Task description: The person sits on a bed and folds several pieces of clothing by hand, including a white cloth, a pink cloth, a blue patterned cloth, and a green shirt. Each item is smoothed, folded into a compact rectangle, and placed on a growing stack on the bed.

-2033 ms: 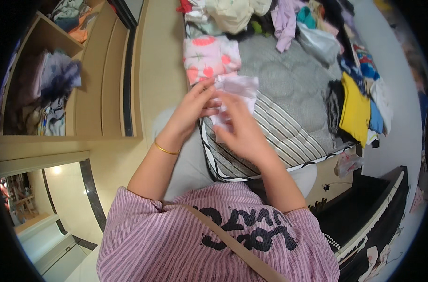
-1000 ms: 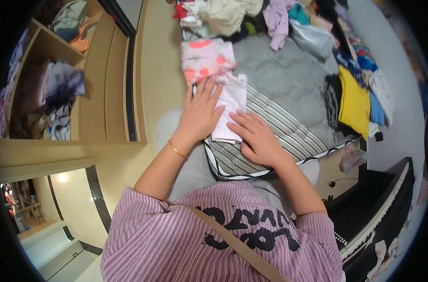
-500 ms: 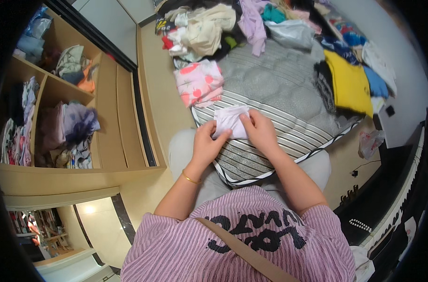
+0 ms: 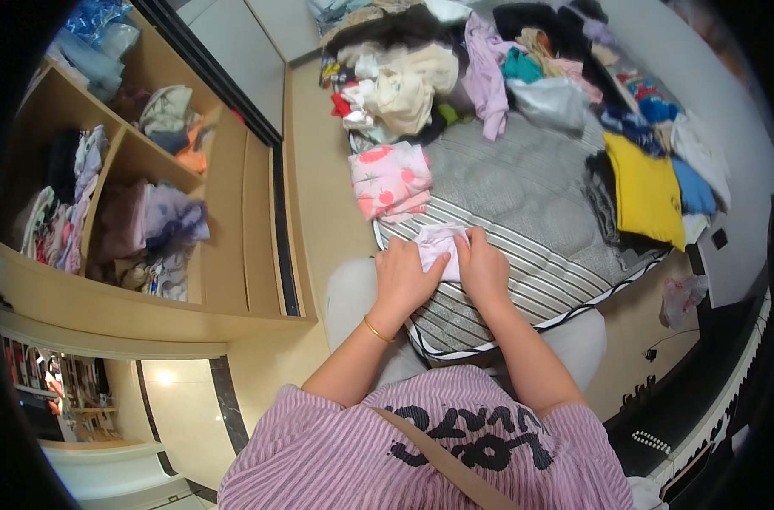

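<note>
Now small pale lilac garment (image 4: 439,245), folded compactly.

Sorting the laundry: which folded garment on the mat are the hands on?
The small pale lilac garment, pressed under the left hand and right hand; the pink patterned garment lies apart, untouched.

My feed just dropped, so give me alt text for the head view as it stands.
Both hands, left hand and right hand, press a small folded pale lilac cloth onto a grey striped quilted mat. A folded pink patterned garment lies just beyond it, with heaped mixed clothes farther back and a yellow folded top at right.
</note>
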Action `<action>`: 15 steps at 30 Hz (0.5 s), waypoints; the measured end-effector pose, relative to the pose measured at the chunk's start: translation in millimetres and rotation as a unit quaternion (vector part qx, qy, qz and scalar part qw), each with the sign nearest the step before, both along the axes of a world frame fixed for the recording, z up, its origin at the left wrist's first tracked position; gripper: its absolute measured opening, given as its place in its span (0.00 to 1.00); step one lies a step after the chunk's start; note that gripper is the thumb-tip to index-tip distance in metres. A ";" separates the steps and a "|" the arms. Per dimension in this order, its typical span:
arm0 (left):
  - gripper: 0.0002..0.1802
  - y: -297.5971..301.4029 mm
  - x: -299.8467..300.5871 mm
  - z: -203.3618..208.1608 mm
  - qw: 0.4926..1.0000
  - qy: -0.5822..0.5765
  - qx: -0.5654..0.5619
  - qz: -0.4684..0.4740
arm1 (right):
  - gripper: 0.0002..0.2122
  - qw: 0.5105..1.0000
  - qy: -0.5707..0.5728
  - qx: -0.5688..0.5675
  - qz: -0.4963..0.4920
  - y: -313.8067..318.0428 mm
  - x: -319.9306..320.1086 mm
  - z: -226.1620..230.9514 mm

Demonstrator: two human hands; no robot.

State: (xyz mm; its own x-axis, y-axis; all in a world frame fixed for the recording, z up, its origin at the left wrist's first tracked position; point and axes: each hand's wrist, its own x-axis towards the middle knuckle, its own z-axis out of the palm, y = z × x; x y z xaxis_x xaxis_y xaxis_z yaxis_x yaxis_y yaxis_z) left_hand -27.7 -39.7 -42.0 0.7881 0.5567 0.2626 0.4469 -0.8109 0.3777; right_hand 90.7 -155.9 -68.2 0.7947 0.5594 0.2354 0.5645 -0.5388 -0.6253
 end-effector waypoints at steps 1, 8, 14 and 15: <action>0.30 3.2 -1.0 -3.8 0.999 -0.021 -0.024 -0.011 | 0.14 1.000 0.001 0.005 0.002 -0.3 -0.7 -0.5; 0.10 18.9 2.5 7.0 0.854 -0.132 -0.503 -0.034 | 0.13 0.999 0.026 0.042 -0.005 -2.0 -3.8 2.4; 0.14 68.4 15.6 23.7 0.807 -0.298 -0.509 0.014 | 0.14 0.995 0.052 0.084 0.025 -10.8 -6.0 6.3; 0.16 81.2 21.5 34.6 0.806 -0.312 -0.502 0.021 | 0.14 0.994 0.055 0.086 0.033 -11.7 -5.9 6.4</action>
